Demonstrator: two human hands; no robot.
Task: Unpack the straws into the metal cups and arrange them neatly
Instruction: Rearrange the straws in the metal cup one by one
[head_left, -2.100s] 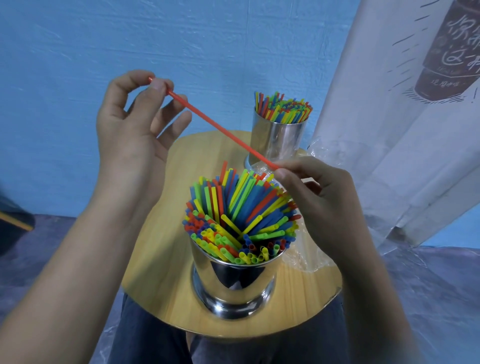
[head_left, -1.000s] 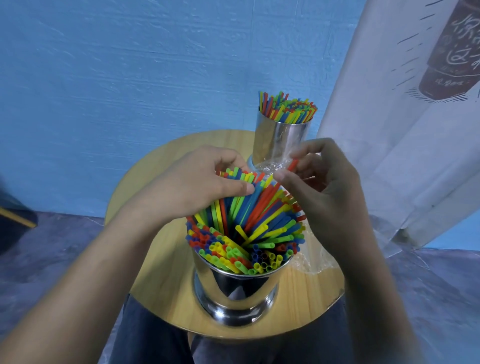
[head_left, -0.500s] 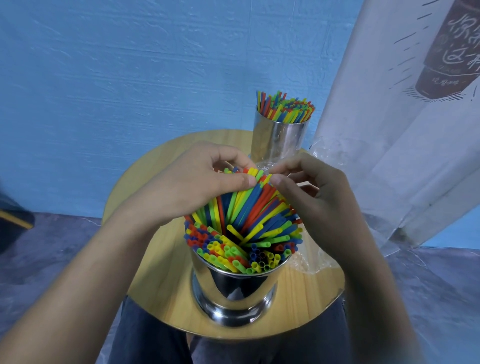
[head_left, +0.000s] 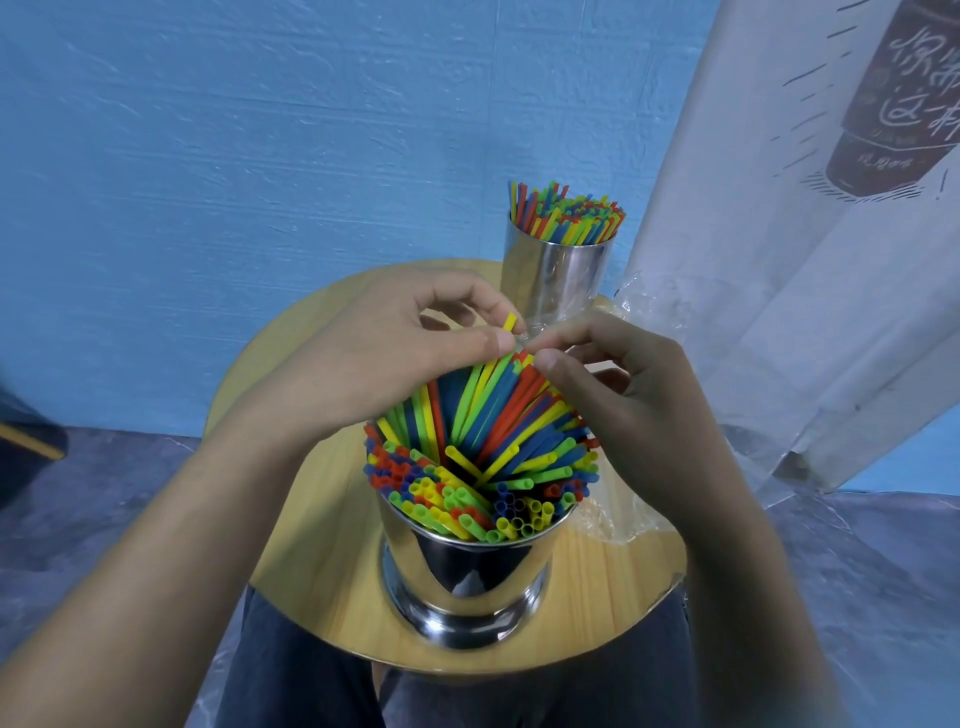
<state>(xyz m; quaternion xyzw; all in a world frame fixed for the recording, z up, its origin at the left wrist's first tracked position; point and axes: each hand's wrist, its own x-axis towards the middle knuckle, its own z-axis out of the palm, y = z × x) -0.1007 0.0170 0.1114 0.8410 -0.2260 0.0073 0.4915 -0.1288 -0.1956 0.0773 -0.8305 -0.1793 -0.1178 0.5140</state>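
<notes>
Red straw stowed; my left fingers (head_left: 485, 340) now pinch a yellow straw (head_left: 510, 322) in the centre-frame cup (head_left: 467, 566), hold of right fingers (head_left: 558, 366) unclear.

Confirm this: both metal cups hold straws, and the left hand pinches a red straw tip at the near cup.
Wrong colour. The head view shows the left hand pinching a yellow straw tip, not a red one, at the near cup. The far cup holds straws too.
</notes>
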